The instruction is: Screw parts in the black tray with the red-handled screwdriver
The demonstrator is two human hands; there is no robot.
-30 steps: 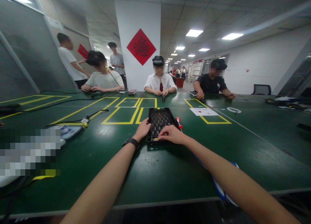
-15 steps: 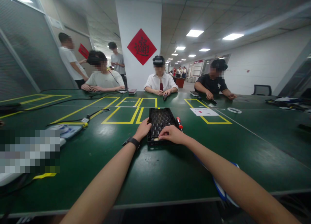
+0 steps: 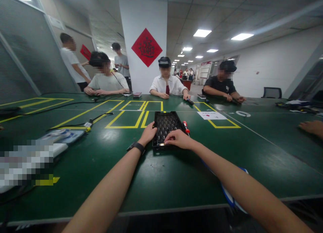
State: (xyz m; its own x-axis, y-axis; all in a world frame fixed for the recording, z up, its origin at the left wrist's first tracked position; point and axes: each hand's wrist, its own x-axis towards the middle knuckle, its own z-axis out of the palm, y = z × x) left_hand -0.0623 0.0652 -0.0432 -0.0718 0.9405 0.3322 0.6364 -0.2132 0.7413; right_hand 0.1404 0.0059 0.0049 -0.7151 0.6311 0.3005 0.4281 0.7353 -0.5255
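A shallow black plastic case [image 3: 167,120] with rows of small light-coloured pieces inside lies on the green table in front of me. My left hand [image 3: 148,134] is closed on its left edge, thumb at the rim. Over the case's near right part, my right hand [image 3: 178,139] pinches with thumb and fingertips; whatever is between them is too small to make out. Beside those fingertips, at the near end, shows a small bright yellowish piece [image 3: 162,144]. A screwdriver with a red handle [image 3: 186,126] lies just right of the case, partly behind my right hand.
Yellow tape [image 3: 122,127] outlines areas on the table. A white paper sheet [image 3: 212,115] and a white ring [image 3: 243,113] lie to the right. Cables [image 3: 101,118] run on the left. Three people sit opposite; another person's hand [image 3: 311,128] rests at the right edge.
My hands and the case stay nearly in place. Opposite, the middle person's hand has moved right with a dark tool. Another person's hand has appeared at the right edge.
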